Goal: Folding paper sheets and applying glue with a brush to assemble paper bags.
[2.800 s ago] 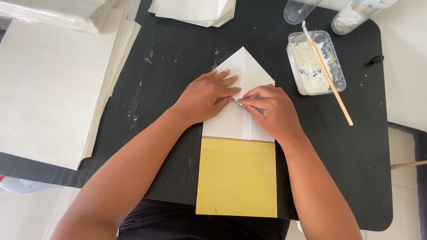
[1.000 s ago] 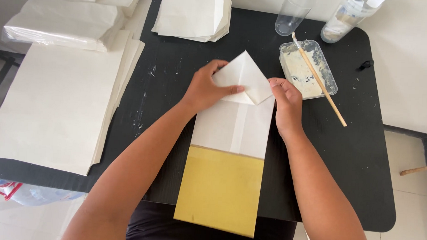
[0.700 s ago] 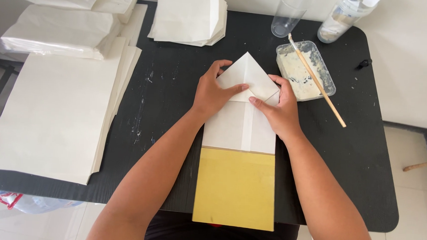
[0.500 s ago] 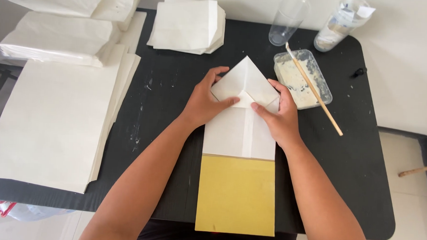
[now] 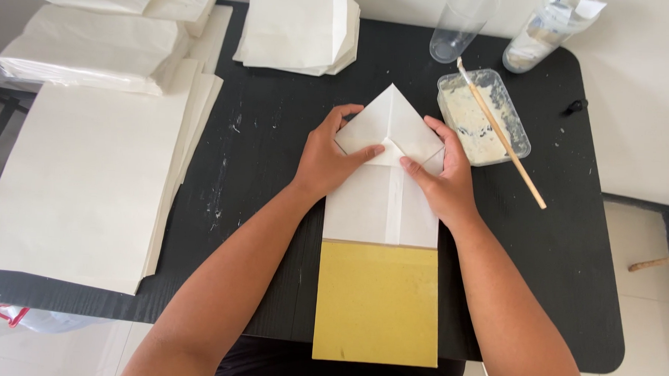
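the white folded paper (image 5: pixel 382 201) lies at the frame's centre on a yellow board (image 5: pixel 377 304), its top folded to a point. my left hand (image 5: pixel 326 159) and right hand (image 5: pixel 442 183) press flat, fingers spread, on its folded flaps. a tub of paste (image 5: pixel 483 120) with a stick (image 5: pixel 503 136) sits just right.

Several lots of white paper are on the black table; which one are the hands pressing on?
The white folded paper with the pointed top, lying over the yellow board. Left hand and right hand press its flaps; the other stacks lie untouched.
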